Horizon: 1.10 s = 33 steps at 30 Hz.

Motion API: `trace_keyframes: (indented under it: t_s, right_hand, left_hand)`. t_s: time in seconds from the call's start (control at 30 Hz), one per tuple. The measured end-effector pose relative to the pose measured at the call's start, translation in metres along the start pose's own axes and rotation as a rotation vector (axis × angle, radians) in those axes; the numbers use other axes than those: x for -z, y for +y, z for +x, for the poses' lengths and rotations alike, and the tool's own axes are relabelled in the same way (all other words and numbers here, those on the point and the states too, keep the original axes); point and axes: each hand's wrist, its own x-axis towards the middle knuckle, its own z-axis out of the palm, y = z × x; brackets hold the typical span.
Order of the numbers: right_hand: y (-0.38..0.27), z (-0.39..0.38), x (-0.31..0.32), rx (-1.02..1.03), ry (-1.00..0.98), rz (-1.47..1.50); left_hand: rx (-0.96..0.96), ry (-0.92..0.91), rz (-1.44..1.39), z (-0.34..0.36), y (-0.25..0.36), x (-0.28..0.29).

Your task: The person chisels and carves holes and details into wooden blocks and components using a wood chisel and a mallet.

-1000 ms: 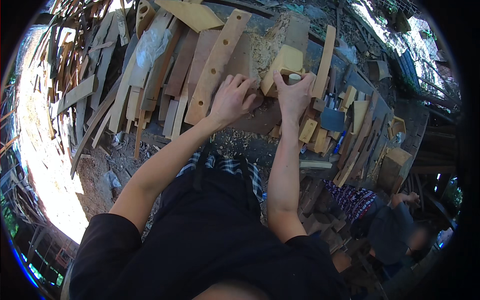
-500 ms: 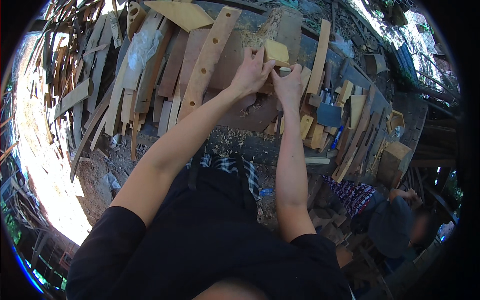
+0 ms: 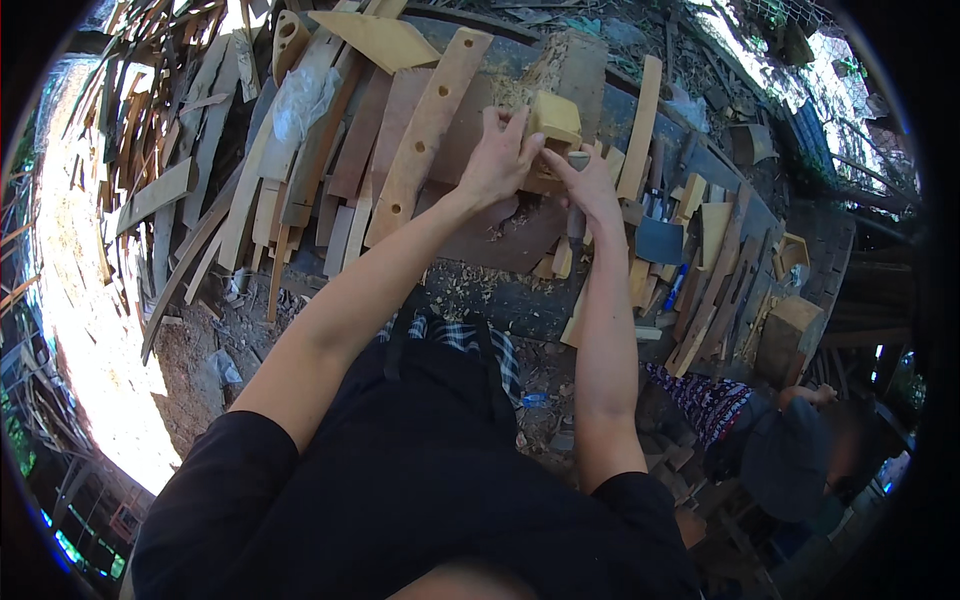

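Observation:
A yellow wooden block (image 3: 556, 114) with a hollowed face stands on the workbench in front of me. My left hand (image 3: 497, 160) is closed on its near left side, thumb against the wood. Close by on the right, my right hand (image 3: 590, 186) grips a slim hand tool with a pale round end (image 3: 578, 157) that shows above the fingers. Below that hand, a grey-brown rod-like part (image 3: 575, 222) points toward me; whether it belongs to the same tool I cannot tell. My fingers hide the working end.
A long board with several holes (image 3: 420, 147) lies left of my hands, beside many stacked planks (image 3: 300, 180). To the right are wood strips, a dark blue-grey flat piece (image 3: 659, 241) and a blue pen (image 3: 675, 287). Another person (image 3: 785, 450) sits at the lower right.
The block has tilted, so more of its hollowed face shows. My right hand has shifted slightly right and down with the tool; the left stays on the block.

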Motion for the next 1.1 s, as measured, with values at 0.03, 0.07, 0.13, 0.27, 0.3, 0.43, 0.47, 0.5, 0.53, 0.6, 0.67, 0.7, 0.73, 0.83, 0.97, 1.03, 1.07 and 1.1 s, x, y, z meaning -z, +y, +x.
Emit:
trace_keyframes:
  t_s: [0.03,0.07,0.13,0.27,0.3,0.43,0.47,0.5,0.53,0.6,0.67,0.7,0.73,0.83,0.97,1.03,1.07,1.1]
  right_hand:
    - [0.010,0.002,0.005,-0.024,-0.040,-0.108]
    - [0.021,0.004,0.008,-0.051,-0.081,-0.215]
    - [0.012,0.000,-0.001,-0.065,-0.040,-0.179]
    - [0.019,0.000,0.000,-0.111,-0.028,-0.106]
    - [0.021,-0.001,0.000,-0.108,-0.022,-0.103]
    - [0.021,-0.007,-0.005,-0.087,-0.002,-0.003]
    - [0.021,-0.010,-0.006,-0.095,0.008,0.031]
    - [0.023,-0.010,-0.006,-0.090,0.009,0.029]
    - [0.027,-0.010,-0.005,-0.102,-0.006,0.054]
    - [0.032,-0.009,-0.002,-0.115,-0.023,0.078]
    - [0.037,-0.005,0.001,-0.159,-0.026,0.118]
    - [0.035,-0.004,0.000,-0.160,-0.025,0.117]
    - [0.033,-0.005,-0.001,-0.174,-0.028,0.097]
    - [0.033,-0.006,-0.001,-0.190,-0.039,0.109]
    - [0.027,-0.006,-0.006,-0.172,-0.034,0.054]
    - [0.027,-0.006,-0.004,-0.187,-0.024,0.060]
    - [0.027,-0.005,-0.004,-0.197,-0.016,0.067]
    - [0.030,-0.005,-0.003,-0.211,-0.010,0.073]
  left_hand:
    - [0.000,-0.013,-0.004,-0.004,0.009,0.011]
    - [-0.074,0.039,0.045,-0.008,0.016,0.025]
    - [-0.147,0.102,0.103,-0.012,0.014,0.056]
    - [-0.075,0.175,0.132,-0.021,-0.002,0.086]
    - [-0.041,0.180,0.118,-0.023,-0.006,0.088]
    - [-0.046,0.150,0.123,-0.034,-0.014,0.095]
    - [-0.106,0.214,0.326,-0.037,-0.015,0.097]
    - [-0.164,0.280,0.529,-0.038,-0.015,0.098]
    - [-0.165,0.285,0.528,-0.037,-0.017,0.098]
    - [0.004,0.220,0.502,-0.036,-0.018,0.097]
    - [-0.148,0.250,0.628,-0.045,-0.015,0.092]
    - [-0.307,0.281,0.753,-0.045,-0.010,0.089]
    - [-0.303,0.280,0.751,-0.041,-0.007,0.084]
    - [-0.260,0.023,0.207,-0.010,0.004,0.048]
    - [-0.051,-0.033,0.285,0.029,0.003,-0.007]
    - [-0.037,0.007,0.313,0.030,0.001,-0.024]
    - [-0.025,0.052,0.342,0.030,-0.002,-0.030]
    - [-0.026,0.035,0.342,0.030,0.000,-0.034]
